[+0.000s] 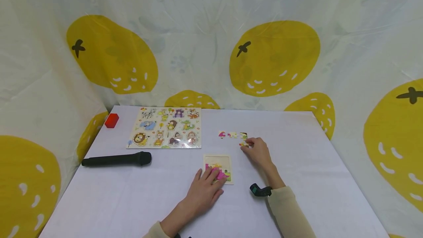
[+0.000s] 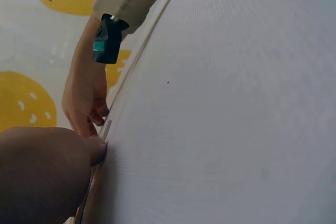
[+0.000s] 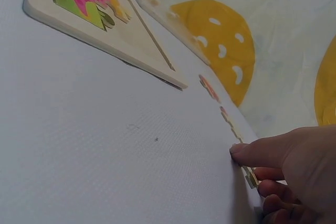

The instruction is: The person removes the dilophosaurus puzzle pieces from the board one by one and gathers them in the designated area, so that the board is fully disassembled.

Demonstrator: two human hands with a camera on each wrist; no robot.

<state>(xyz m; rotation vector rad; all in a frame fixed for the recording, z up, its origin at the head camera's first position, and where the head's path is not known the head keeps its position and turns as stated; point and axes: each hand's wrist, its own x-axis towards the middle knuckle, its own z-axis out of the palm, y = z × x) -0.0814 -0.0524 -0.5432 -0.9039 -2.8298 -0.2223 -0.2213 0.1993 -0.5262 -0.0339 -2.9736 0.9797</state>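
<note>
My left hand [image 1: 203, 192] lies with extended fingers over a small wooden puzzle tray [image 1: 211, 158], its fingertips on the pink, yellow and green pieces [image 1: 222, 175] fitted in the lower part. The tray's upper part shows bare wood in the head view. Past the tray's upper right corner, my right hand [image 1: 259, 153] pinches a small puzzle piece [image 1: 243, 144] between thumb and fingers, close to the tabletop. Three loose pieces lie in a row just beyond: a pink one [image 1: 221, 134], a pale one [image 1: 232, 134] and a dark green one [image 1: 243, 135].
A large animal puzzle board [image 1: 165, 134] lies at the back left, with a red block [image 1: 111, 120] beside it. In front of that board is a black microphone [image 1: 115, 160]. A curtain with yellow fruit prints [image 1: 274, 58] hangs behind the white-covered table [image 1: 317, 179].
</note>
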